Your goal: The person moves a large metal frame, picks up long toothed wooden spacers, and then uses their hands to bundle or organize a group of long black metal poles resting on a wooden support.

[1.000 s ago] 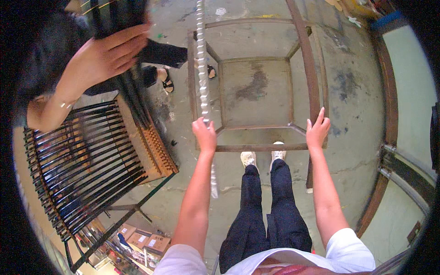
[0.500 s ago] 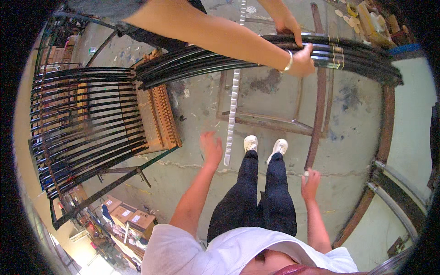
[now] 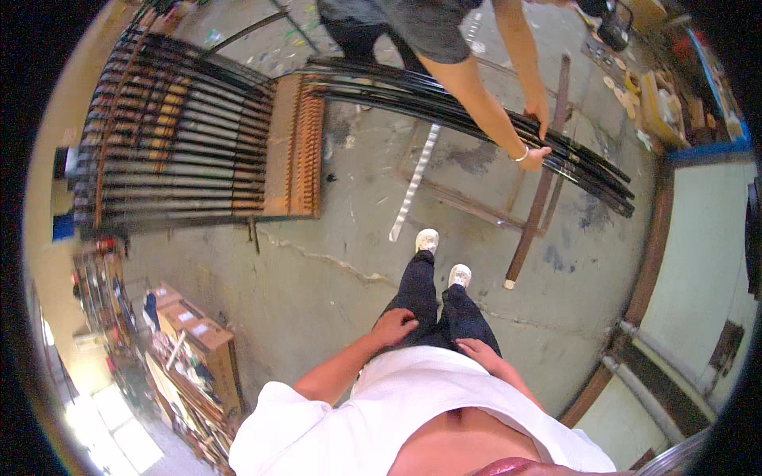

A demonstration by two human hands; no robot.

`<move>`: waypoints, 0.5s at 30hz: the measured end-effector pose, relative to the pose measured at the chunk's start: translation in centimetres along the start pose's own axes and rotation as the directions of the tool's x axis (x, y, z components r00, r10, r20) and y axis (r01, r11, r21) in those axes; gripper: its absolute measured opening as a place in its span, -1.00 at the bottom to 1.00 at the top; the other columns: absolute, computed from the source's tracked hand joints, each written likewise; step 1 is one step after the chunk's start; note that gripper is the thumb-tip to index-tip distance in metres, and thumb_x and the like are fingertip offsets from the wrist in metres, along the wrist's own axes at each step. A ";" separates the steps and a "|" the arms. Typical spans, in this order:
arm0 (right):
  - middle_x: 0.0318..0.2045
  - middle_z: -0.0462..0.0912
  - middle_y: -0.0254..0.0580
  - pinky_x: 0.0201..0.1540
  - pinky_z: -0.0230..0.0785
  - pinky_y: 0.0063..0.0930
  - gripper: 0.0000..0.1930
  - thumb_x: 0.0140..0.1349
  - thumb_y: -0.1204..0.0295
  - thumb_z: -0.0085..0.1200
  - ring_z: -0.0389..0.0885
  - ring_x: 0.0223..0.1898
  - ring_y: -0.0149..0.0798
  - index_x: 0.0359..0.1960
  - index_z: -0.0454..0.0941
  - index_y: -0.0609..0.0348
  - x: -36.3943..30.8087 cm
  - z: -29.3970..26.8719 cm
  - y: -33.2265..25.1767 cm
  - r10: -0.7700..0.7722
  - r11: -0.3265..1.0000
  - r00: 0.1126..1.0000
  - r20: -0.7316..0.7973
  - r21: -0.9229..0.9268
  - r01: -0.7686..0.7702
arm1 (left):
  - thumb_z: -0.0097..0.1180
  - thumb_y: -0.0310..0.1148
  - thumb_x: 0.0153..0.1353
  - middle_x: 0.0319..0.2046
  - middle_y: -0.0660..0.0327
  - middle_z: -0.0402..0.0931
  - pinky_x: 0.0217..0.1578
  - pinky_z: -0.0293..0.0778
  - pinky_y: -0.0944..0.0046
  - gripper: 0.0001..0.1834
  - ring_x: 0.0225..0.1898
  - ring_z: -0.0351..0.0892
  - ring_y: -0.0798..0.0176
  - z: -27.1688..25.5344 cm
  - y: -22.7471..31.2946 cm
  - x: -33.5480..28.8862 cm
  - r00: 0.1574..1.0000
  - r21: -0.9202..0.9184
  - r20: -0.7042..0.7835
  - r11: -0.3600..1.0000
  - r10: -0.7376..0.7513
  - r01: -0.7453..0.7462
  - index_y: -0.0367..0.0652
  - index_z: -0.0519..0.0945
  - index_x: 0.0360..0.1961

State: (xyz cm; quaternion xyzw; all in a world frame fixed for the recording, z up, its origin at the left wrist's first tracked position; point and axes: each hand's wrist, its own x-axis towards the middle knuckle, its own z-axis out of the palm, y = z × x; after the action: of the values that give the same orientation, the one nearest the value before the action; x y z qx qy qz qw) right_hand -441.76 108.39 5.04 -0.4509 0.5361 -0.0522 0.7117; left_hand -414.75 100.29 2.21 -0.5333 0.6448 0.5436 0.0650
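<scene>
My left hand rests low in front of my body by the top of my dark trousers, its fingers loosely bent with nothing in them. Close to the other thigh is my right hand, empty, with its fingers loosely stretched. Farther off, another person's two hands grip a bundle of long black rods. That bundle reaches from a rack on the left to the far right. Neither of my hands touches the rods.
The rack carries many black rods in rows beside toothed brown strips. A rusty bar and a white notched strip lie on the floor. Cardboard boxes stand at lower left, a pale green panel at right.
My hands have come back from spread out ahead to close by my thighs. The other person's hands and the rod bundle have shifted, the bundle's right end now lower and nearer.
</scene>
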 end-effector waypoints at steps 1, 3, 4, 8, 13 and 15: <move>-0.05 0.41 -0.03 0.05 0.13 -0.40 -0.60 0.20 0.21 -0.24 0.32 0.02 -0.11 -0.07 0.38 0.26 0.4 1.0 4.7 -0.060 0.994 0.998 0.009 0.093 0.058 | -0.07 -0.07 0.04 -0.25 0.10 0.48 -0.17 0.34 0.15 -0.62 -0.18 0.43 0.06 0.4 1.9 -1.1 0.996 0.102 0.079 0.994 0.028 -0.036 -0.12 0.53 -0.28; -0.07 0.42 -0.05 0.05 0.12 -0.44 -0.60 0.22 0.21 -0.27 0.34 0.00 -0.17 -0.07 0.37 0.27 0.3 1.3 9.9 0.030 0.971 0.999 0.013 0.237 -0.032 | -0.09 -0.09 0.08 -0.23 0.09 0.46 -0.14 0.31 0.16 -0.63 -0.15 0.40 0.04 1.4 3.0 -1.9 0.985 0.042 0.168 0.998 0.044 -0.052 -0.14 0.51 -0.25; -0.07 0.43 -0.06 0.05 0.12 -0.46 -0.60 0.23 0.21 -0.29 0.34 0.00 -0.20 -0.07 0.37 0.27 0.8 1.0 10.7 0.071 0.950 0.997 0.029 0.302 -0.077 | -0.11 -0.10 0.09 -0.22 0.09 0.46 -0.12 0.30 0.16 -0.64 -0.14 0.39 0.04 2.2 2.4 -2.3 0.990 0.002 0.124 0.998 0.061 -0.061 -0.13 0.51 -0.24; -0.10 0.45 -0.09 0.02 0.14 -0.53 -0.60 0.24 0.22 -0.27 0.36 -0.04 -0.32 -0.06 0.37 0.27 -1.2 -1.8 5.2 0.055 0.960 0.990 0.128 0.267 -0.088 | -0.10 -0.10 0.08 -0.24 0.12 0.47 -0.15 0.32 0.14 -0.65 -0.16 0.41 0.08 5.4 0.1 -4.3 0.984 -0.098 -0.173 0.993 0.046 -0.064 -0.10 0.51 -0.24; -0.10 0.45 -0.09 0.01 0.16 -0.47 -0.66 0.23 0.29 -0.24 0.37 -0.04 -0.24 -0.10 0.39 0.27 -2.0 -3.2 3.4 -0.045 0.993 0.997 0.058 -0.105 0.051 | -0.09 -0.13 0.09 -0.23 0.10 0.46 -0.11 0.29 0.16 -0.68 -0.15 0.39 0.05 9.0 -1.5 -7.9 0.894 -0.122 -0.446 0.992 -0.048 -0.008 -0.12 0.51 -0.26; -0.09 0.44 -0.07 0.03 0.15 -0.43 -0.67 0.22 0.30 -0.25 0.36 -0.01 -0.18 -0.10 0.40 0.24 -1.1 -4.0 5.0 -0.188 0.978 0.971 0.147 -0.066 0.200 | -0.09 -0.15 0.09 -0.23 0.09 0.45 -0.10 0.28 0.15 -0.68 -0.15 0.39 0.04 10.3 -2.3 -9.4 0.860 -0.174 -0.500 0.985 -0.102 0.015 -0.14 0.51 -0.27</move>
State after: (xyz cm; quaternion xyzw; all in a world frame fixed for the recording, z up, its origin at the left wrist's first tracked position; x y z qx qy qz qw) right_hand -447.53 109.65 2.26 -0.5321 0.4397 -0.0679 0.7203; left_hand -414.10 114.37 2.90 -0.6802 0.5757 0.4335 -0.1342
